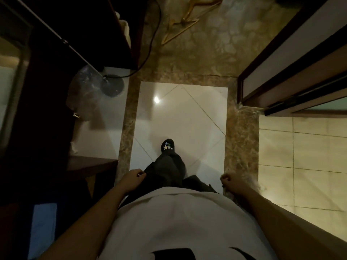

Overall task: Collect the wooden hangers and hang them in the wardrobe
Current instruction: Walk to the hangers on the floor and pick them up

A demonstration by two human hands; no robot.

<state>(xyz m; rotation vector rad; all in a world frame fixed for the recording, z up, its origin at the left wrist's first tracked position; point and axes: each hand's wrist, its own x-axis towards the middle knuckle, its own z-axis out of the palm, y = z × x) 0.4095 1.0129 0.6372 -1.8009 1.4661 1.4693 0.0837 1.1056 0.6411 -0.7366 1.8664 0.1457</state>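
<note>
Two wooden hangers lie on the brown marble floor far ahead at the top of the head view: one hanger (179,30) nearer, a second hanger (203,2) partly cut off by the top edge. Both hands hang low by my hips, far from the hangers. My left hand (134,178) has its fingers loosely curled and holds nothing. My right hand (230,182) is also loosely curled and holds nothing. The dark wardrobe (56,34) stands open on the left, with a metal rail (56,32) running across it.
A lamp base (112,85) with a black cable (150,44) sits on the floor at the wardrobe's corner. A dark-framed door (293,59) stands at the right. White tiles (187,113) bordered by brown marble lie underfoot. My dark shoe (168,146) steps forward.
</note>
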